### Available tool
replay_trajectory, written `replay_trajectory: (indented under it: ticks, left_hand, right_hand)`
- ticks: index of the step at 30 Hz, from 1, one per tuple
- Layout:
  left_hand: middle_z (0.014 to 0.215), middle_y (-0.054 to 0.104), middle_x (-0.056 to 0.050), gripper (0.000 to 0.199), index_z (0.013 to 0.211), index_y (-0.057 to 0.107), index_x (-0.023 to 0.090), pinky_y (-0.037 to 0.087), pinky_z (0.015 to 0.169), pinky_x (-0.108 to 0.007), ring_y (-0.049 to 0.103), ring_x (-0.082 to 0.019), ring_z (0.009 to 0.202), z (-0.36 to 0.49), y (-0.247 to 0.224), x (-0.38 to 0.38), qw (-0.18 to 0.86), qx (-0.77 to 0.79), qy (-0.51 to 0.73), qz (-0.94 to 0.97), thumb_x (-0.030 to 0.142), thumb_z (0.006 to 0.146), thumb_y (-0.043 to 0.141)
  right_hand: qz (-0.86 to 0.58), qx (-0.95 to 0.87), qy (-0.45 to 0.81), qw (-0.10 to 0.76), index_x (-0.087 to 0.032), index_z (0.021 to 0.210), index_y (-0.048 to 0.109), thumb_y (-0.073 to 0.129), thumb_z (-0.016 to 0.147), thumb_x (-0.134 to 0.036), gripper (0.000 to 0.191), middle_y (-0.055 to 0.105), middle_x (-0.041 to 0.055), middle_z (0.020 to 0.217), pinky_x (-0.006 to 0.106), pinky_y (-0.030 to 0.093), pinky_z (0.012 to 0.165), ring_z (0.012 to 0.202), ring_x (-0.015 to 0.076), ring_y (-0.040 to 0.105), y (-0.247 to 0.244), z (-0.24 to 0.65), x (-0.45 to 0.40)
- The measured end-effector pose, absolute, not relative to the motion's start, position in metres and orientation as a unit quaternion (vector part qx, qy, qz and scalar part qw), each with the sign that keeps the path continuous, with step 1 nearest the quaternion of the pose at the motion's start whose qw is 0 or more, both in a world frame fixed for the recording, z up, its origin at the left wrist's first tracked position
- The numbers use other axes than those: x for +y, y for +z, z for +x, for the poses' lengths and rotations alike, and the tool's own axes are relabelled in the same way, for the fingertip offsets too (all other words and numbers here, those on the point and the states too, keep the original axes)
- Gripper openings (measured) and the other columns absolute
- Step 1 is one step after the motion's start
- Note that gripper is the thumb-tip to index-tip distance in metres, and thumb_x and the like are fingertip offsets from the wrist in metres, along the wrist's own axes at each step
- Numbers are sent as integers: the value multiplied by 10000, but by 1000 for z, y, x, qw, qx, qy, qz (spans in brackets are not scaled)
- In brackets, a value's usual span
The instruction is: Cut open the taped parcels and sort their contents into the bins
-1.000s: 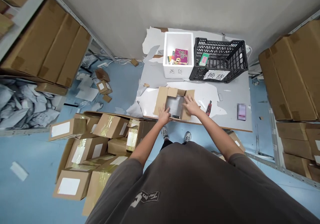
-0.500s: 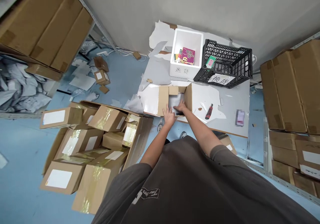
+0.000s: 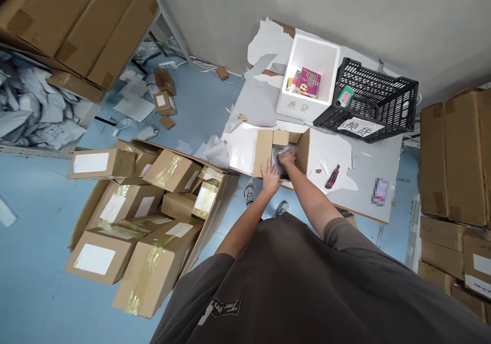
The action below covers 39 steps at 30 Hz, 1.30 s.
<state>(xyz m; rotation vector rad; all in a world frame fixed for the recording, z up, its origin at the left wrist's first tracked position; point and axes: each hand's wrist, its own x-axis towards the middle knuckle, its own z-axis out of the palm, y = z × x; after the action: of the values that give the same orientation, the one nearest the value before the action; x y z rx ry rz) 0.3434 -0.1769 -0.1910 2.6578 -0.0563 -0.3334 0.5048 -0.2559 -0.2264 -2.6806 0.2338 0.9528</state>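
Observation:
An opened cardboard box (image 3: 264, 152) stands at the table's front edge with its flaps folded out. My left hand (image 3: 271, 179) rests on the box's front left edge, fingers spread and lying against the cardboard. Inside the box, my right hand (image 3: 287, 159) is closed on grey, shiny plastic wrapping (image 3: 276, 154). What the wrapping covers is hidden. To the right of the box lies a red and black utility knife (image 3: 332, 176), apart from both hands.
Behind the box stand a white foam bin (image 3: 295, 106) holding small packages and a black plastic crate (image 3: 397, 106) with a green packet. A large carton (image 3: 215, 221) full of taped boxes is at left. Stacked cartons (image 3: 452, 165) line the right side.
My right hand has gone from lying flat on the grey wrapping to gripping it, and the wrapping is crumpled upward. My left hand stays at the box edge. The view has shifted.

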Motion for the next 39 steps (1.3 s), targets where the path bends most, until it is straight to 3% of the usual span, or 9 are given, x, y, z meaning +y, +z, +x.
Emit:
replay_trajectory:
  ticks: [4,7,9,13,19,24,30,34,39]
  left_hand:
    - [1725,565,-191,153,1051,841,192,61,1352,-860,145,-472,1766,343,-193,-181,231,-27,-106,967,277,924,852]
    - [1654,627,-188,78,978,821,196,90,1351,-869,233,-486,1742,341,-192,-180,248,-40,-90,964,255,934,848]
    - [1567,678,-196,80,977,811,199,124,1361,-856,307,-480,1717,339,-193,-173,260,-45,-80,961,261,944,848]
    - [1460,704,-221,192,1056,797,185,202,1377,-811,373,-475,1690,335,-193,-152,264,-52,-81,960,289,924,891]
    - [1453,709,-211,107,1050,800,188,175,1392,-804,302,-449,1731,333,-189,-144,238,-93,-117,960,141,955,785]
    - [1358,748,-203,173,1109,806,195,147,1400,-799,256,-437,1750,334,-185,-151,225,-87,-141,960,126,984,708]
    - [1237,788,-178,195,1087,806,214,133,1416,-765,279,-399,1749,336,-186,-151,228,-86,-153,958,98,975,697]
    - [1189,810,-184,176,1036,801,207,130,1422,-749,295,-376,1747,337,-187,-152,226,-80,-147,960,90,987,679]
    - [1170,832,-199,221,984,798,188,136,1423,-736,358,-343,1726,335,-190,-161,221,-90,-117,964,95,1040,605]
  right_hand:
    - [-936,49,329,113,-120,1862,75,712,1003,-655,1196,109,308,1888,560,411,1311,1716,468,277,-213,486,-270]
    - [-939,-38,330,83,-228,1872,-5,805,929,-742,1345,-6,249,1916,522,394,1321,1693,470,330,-202,476,-285]
    - [-929,-80,359,51,-271,1870,-35,883,857,-751,1449,-72,237,1917,534,382,1323,1696,486,314,-198,473,-290]
    - [-895,-174,410,5,-326,1859,-87,982,797,-625,1537,-222,194,1900,585,341,1339,1751,511,117,-202,470,-287]
    - [-892,-281,352,-30,-244,1873,31,989,782,-359,1456,-141,242,1905,764,239,1329,1753,534,-22,-214,458,-287]
    - [-894,-294,337,-6,-208,1869,72,975,773,-397,1433,-128,255,1905,847,115,1300,1741,531,-135,-224,457,-284]
    - [-895,-286,341,-17,-197,1867,67,903,834,-375,1340,-163,238,1904,823,161,1308,1741,515,-150,-226,456,-276]
    - [-891,-299,342,10,-184,1867,58,852,873,-313,1279,-147,246,1904,826,200,1308,1736,557,-96,-217,453,-283]
    - [-907,-309,288,1,-170,1846,208,740,985,-259,1016,-33,264,1911,834,294,1282,1732,580,25,-197,444,-301]
